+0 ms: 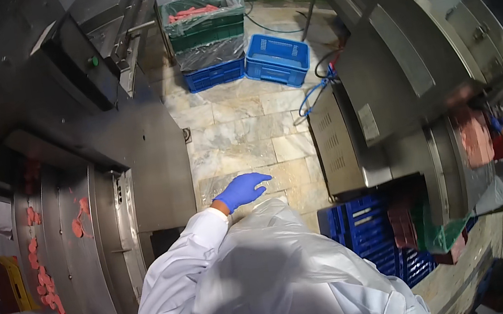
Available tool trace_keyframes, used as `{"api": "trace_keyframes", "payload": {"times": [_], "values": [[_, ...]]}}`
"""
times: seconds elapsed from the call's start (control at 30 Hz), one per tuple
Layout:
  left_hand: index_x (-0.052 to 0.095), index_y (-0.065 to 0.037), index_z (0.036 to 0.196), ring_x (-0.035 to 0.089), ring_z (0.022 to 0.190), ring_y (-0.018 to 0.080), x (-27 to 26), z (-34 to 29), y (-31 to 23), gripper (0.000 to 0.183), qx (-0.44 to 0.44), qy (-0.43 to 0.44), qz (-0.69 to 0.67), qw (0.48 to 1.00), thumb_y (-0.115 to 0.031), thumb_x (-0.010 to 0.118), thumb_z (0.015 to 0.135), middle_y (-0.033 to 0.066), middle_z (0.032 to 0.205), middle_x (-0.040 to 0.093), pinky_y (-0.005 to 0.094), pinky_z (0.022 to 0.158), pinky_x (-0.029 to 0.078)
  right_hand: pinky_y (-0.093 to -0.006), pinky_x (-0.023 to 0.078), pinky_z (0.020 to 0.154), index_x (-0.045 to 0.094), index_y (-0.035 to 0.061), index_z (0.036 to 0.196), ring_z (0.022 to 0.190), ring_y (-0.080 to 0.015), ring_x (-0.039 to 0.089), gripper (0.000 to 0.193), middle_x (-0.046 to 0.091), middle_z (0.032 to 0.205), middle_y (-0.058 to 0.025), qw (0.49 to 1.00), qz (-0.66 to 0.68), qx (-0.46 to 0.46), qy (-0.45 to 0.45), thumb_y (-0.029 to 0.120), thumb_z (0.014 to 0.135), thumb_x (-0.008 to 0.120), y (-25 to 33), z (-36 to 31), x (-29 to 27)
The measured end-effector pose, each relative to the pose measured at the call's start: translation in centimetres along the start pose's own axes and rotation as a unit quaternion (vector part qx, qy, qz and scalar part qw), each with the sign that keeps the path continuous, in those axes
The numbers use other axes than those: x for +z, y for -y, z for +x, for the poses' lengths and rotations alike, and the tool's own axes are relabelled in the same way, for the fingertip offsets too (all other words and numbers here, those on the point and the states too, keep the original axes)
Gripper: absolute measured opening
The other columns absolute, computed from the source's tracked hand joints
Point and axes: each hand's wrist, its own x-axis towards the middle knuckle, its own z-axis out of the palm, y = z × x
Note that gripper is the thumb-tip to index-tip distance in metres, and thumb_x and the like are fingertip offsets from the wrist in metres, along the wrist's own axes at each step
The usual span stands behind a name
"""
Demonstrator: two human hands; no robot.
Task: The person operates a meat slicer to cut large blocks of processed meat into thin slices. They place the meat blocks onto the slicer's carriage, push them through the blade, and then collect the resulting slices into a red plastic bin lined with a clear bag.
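My left hand (242, 192), in a blue glove, hangs in front of my white plastic apron (266, 252), above the tiled floor (238, 133). Its fingers stretch out to the right with the thumb apart, and nothing is in it. The apron is the nearest thing to it. My right hand does not show. To my left, pink meat slices (42, 279) lie along a steel machine (102, 244), and a few pink scraps (82, 218) rest on its sloped plate.
Ahead stand a lined green crate (207, 33) with pink pieces and a blue crate (276, 61). On the right, beside a steel machine (400, 63), a co-worker's gloved hand (497, 123) is near a pink meat block (473, 137). Blue crates (366, 231) stand below.
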Motion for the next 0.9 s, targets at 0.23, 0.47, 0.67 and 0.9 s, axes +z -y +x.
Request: {"api": "trace_keyframes", "payload": {"times": [0.23, 0.47, 0.67, 0.9], "values": [[0.059, -0.014, 0.125, 0.059, 0.109, 0.0326, -10.2, 8.0, 5.7, 0.038, -0.102, -0.157, -0.016, 0.982, -0.02, 0.06, 0.088, 0.0148, 0.12, 0.062, 0.0393, 0.093, 0.047, -0.0338, 0.046, 0.059, 0.063, 0.0107, 0.113, 0.069, -0.0185, 0.058, 0.03, 0.064, 0.088, -0.0055, 0.835, 0.505, 0.012, -0.22, 0.03, 0.091, 0.055, 3.4, 21.0, -32.8], [0.052, -0.011, 0.132, 0.052, 0.121, 0.0314, -17.2, 12.5, 14.1, 0.051, -0.229, -0.298, -0.095, 0.922, -0.016, 0.067, 0.084, 0.0162, 0.132, 0.053, 0.0386, 0.1, 0.043, -0.037, 0.048, 0.078, 0.056, 0.0143, 0.128, 0.091, -0.0197, 0.058, 0.038, 0.062, 0.111, -0.006, 0.849, 0.501, -0.115, -0.124, 0.029, 0.092, 0.057, 18.5, 31.8, -56.9], [0.036, -0.011, 0.144, 0.034, 0.136, 0.036, -26.3, 19.7, 25.2, 0.072, -0.238, -0.399, -0.07, 0.883, -0.014, 0.07, 0.08, 0.0216, 0.147, 0.034, 0.0406, 0.109, 0.034, -0.0427, 0.046, 0.086, 0.048, 0.0172, 0.135, 0.102, -0.0259, 0.058, 0.049, 0.059, 0.12, -0.0105, 0.882, 0.456, -0.121, -0.008, 0.032, 0.09, 0.062, 29.0, 40.3, -66.2], [0.022, -0.014, 0.15, 0.029, 0.137, 0.0417, -43.1, 34.5, 32.8, 0.098, -0.213, -0.393, 0.071, 0.891, -0.027, 0.079, 0.072, 0.0231, 0.152, 0.022, 0.047, 0.109, 0.03, -0.0369, 0.047, 0.081, 0.051, 0.0175, 0.134, 0.092, -0.0166, 0.057, 0.046, 0.06, 0.11, -0.0045, 0.873, 0.457, -0.134, -0.107, 0.03, 0.091, 0.061, 31.0, 49.8, -79.6]]}}
